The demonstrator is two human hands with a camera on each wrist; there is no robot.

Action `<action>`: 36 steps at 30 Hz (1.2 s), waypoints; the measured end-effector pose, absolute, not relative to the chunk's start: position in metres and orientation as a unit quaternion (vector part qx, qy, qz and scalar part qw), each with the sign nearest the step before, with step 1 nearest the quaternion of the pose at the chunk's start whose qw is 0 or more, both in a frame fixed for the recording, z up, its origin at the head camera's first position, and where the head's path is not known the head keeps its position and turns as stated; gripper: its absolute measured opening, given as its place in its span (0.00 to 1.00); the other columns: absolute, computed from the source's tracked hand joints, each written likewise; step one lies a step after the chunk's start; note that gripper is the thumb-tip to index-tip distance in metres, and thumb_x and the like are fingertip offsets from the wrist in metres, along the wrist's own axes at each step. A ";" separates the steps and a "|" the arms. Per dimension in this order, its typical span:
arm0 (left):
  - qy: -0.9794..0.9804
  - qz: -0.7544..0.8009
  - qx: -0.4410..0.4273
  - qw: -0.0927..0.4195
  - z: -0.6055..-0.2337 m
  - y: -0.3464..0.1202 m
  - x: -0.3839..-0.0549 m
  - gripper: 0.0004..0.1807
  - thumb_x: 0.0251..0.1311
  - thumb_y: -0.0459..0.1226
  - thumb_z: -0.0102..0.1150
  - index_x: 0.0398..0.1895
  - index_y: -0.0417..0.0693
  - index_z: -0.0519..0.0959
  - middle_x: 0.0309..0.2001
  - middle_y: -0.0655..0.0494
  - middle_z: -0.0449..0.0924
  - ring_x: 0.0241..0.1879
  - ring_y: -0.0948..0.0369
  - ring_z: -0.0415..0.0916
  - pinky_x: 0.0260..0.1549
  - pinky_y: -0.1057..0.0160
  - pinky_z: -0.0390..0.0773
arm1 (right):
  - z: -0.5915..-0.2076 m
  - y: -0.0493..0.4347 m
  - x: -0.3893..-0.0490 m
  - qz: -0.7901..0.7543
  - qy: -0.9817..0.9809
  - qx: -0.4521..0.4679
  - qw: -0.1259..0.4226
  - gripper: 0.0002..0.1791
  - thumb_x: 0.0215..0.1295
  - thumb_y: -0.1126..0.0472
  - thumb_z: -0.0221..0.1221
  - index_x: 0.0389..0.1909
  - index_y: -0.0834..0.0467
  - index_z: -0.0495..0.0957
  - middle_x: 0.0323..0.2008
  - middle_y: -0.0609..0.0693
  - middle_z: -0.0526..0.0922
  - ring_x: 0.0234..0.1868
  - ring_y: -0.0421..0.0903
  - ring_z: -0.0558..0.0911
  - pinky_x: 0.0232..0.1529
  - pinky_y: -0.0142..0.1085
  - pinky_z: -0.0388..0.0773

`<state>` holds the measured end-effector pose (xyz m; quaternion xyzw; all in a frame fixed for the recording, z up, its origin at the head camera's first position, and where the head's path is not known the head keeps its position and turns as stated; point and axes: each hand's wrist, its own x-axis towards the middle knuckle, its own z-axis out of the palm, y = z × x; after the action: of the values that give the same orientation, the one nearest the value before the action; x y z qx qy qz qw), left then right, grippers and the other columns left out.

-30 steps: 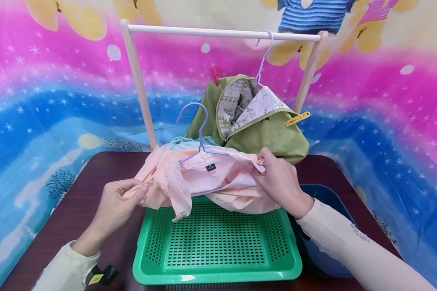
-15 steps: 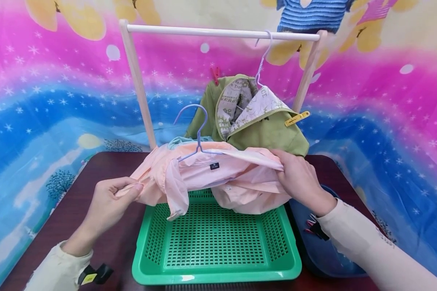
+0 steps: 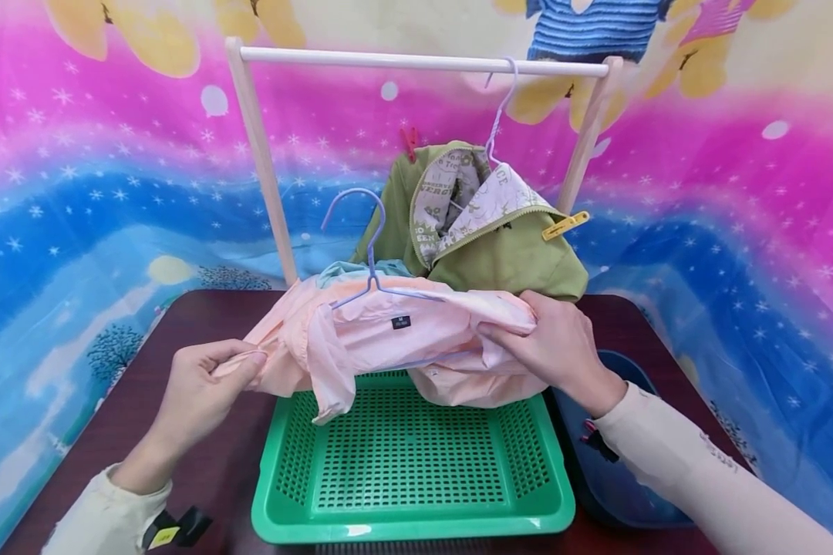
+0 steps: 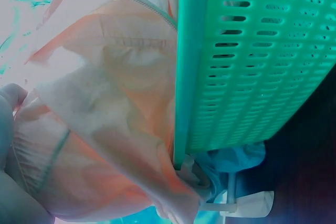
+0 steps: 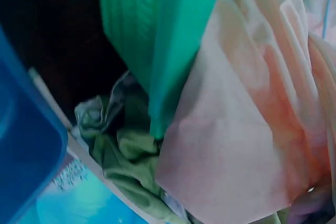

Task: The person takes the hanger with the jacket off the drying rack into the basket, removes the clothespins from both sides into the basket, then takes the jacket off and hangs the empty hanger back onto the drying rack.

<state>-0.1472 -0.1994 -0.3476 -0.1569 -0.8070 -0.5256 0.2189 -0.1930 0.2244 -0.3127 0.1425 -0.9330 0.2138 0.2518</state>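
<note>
A peach-pink zip jacket (image 3: 389, 339) with a black neck label is stretched between both hands above the far part of the green basket (image 3: 416, 532). Inside its collar sits a purple wire hanger (image 3: 372, 254), hook pointing up. My left hand (image 3: 204, 393) pinches the jacket's left side between thumb and fingers. On the other side my right hand (image 3: 562, 339) grips the shoulder edge, thumb on the inner cloth. In the left wrist view the jacket's cloth (image 4: 105, 103) drapes beside the basket wall, and the right wrist view shows its other side (image 5: 226, 156).
Behind stands a rack with a white rail (image 3: 416, 58). An olive-green jacket (image 3: 527, 262) hangs there, with a yellow clothespin (image 3: 565, 226) and a red clothespin (image 3: 409, 144). Teal cloth (image 3: 389, 268) shows behind the pink jacket. A dark blue bin (image 3: 632, 478) stands right of the basket.
My right hand moved outward to the right, then slightly back, shifting its hold along the jacket edge. My left hand drifted a little left. The hanger hook shifted left and slightly up.
</note>
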 end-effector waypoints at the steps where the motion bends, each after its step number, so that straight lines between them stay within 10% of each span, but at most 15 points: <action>1: -0.805 -0.529 -0.155 0.219 -0.347 -0.199 -0.147 0.05 0.58 0.22 0.64 0.31 0.35 0.86 0.22 0.71 0.84 0.17 0.76 0.70 0.15 0.71 0.69 | -0.312 0.224 -0.192 0.196 -0.936 0.142 0.255 0.26 0.49 0.38 0.73 0.22 0.51 0.71 0.14 0.44 0.68 0.16 0.40 0.68 0.18 0.35 0.61; 6: -0.798 -0.538 -0.154 0.223 -0.347 -0.196 -0.146 0.05 0.58 0.21 0.63 0.31 0.34 0.86 0.22 0.71 0.85 0.19 0.77 0.73 0.17 0.74 0.72 | -0.311 0.218 -0.191 0.128 -0.951 0.127 0.252 0.33 0.42 0.30 0.74 0.31 0.53 0.73 0.15 0.47 0.73 0.15 0.43 0.71 0.15 0.37 0.64; 17: -0.797 -0.528 -0.158 0.250 -0.345 -0.195 -0.143 0.07 0.54 0.20 0.65 0.30 0.36 0.87 0.21 0.72 0.84 0.18 0.76 0.71 0.16 0.71 0.67 | -0.309 0.227 -0.197 0.048 -0.967 0.090 0.233 0.44 0.53 0.47 0.70 0.68 0.57 0.64 0.13 0.52 0.74 0.11 0.50 0.70 0.11 0.43 0.63; 25: -0.791 -0.528 -0.164 0.262 -0.346 -0.196 -0.142 0.08 0.52 0.18 0.65 0.29 0.37 0.87 0.20 0.71 0.83 0.18 0.76 0.71 0.16 0.72 0.67 | -0.307 0.225 -0.193 0.158 -0.968 0.096 0.171 0.18 0.63 0.54 0.67 0.51 0.57 0.79 0.35 0.59 0.88 0.29 0.59 0.85 0.27 0.55 0.80; 36: -0.806 -0.504 -0.162 0.263 -0.344 -0.205 -0.141 0.07 0.53 0.20 0.66 0.29 0.37 0.86 0.23 0.76 0.84 0.19 0.78 0.73 0.17 0.74 0.71 | -0.313 0.234 -0.192 0.232 -0.957 0.139 0.106 0.14 0.61 0.65 0.62 0.18 0.52 0.71 0.14 0.44 0.68 0.18 0.40 0.69 0.24 0.35 0.65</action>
<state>-0.1411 -0.2050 -0.3441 -0.1623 -0.8061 -0.5045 0.2633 -0.1923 0.2344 -0.3134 0.1395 -0.9569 0.2318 0.1059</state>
